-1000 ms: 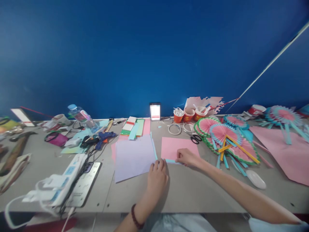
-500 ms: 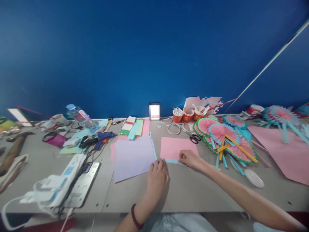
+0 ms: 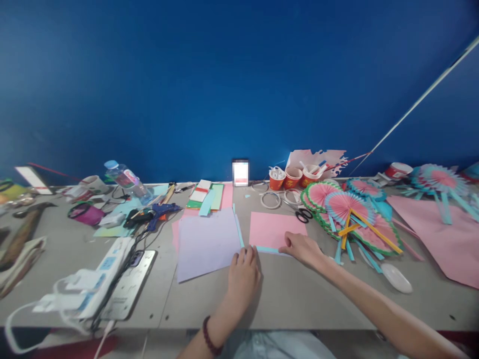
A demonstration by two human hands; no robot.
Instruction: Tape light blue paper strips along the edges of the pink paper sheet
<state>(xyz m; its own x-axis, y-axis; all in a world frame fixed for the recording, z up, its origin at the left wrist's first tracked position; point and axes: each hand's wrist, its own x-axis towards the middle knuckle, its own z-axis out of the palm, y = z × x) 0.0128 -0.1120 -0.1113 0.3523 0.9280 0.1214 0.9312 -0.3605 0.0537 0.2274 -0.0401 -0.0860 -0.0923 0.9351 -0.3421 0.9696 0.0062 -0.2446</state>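
A pink sheet of paper [image 3: 275,228] lies on the table with a light blue strip [image 3: 266,249] along its near edge. My right hand [image 3: 301,248] is closed in a pinch at the right part of that strip, its fingertips touching the edge. Just left of the sheet, my left hand [image 3: 245,274] rests palm down, fingers bent and a little apart, with nothing visible in it. Its fingertips are beside the right edge of a lilac sheet [image 3: 207,244]. Another thin blue strip [image 3: 238,227] runs along that edge.
Pleated paper fans [image 3: 352,214] are on the right, near black-handled scissors [image 3: 304,215] and a white computer mouse [image 3: 396,279]. Red paper cups [image 3: 294,178] stand at the back. On the left are a power strip [image 3: 107,271], a phone [image 3: 130,284], and a blue glue gun [image 3: 159,214].
My right hand has slid slightly to the right along the blue strip, baring more of it. My left hand has stayed in place.
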